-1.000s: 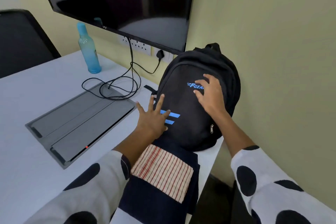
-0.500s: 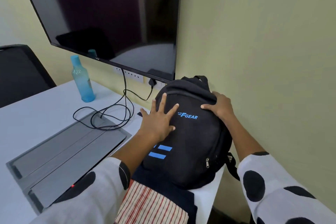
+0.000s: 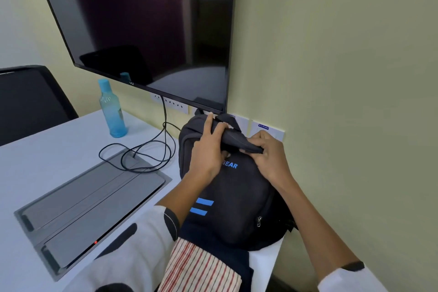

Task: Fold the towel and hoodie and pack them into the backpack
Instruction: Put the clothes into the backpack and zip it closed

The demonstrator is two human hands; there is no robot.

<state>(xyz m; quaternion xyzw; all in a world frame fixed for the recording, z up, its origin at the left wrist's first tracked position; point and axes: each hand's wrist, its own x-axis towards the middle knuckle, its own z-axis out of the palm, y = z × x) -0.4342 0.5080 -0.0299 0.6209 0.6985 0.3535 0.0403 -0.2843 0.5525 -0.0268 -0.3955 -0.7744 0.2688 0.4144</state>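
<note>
- Up at the far right corner of the white surface (image 3: 59, 147), the black backpack (image 3: 237, 197) stands against the yellow-green wall (image 3: 343, 78), its front panel with blue "GEAR" lettering and two blue bars facing the camera.
- Both hands are at its top, gripping a bunched fold of black fabric there.
- Left hand (image 3: 208, 152): fingers curled over the fold from the left, one fingertip reaching up toward the top handle.
- Right hand (image 3: 267, 156): fingers and thumb pinched together on the right end of the same fold.
- One zip pull hangs low on the backpack's right side.
- Just in front of the backpack, touching its base, lies a folded dark navy garment (image 3: 241, 265) with a red-and-white striped cloth (image 3: 199, 270) on top; which is the towel and which the hoodie I cannot tell.
- Both sleeves are white with large black dots.
- Left of the backpack, a grey panel (image 3: 90, 204) is set in the surface, a small red light at its near edge.
- A looped black cable (image 3: 142, 152) lies at its far end and runs up toward wall sockets.
- A blue bottle (image 3: 112, 109) stands further back, upright.
- A dark screen (image 3: 142, 26) is mounted on the wall above.
- A black chair (image 3: 30, 99) sits at far left.
</note>
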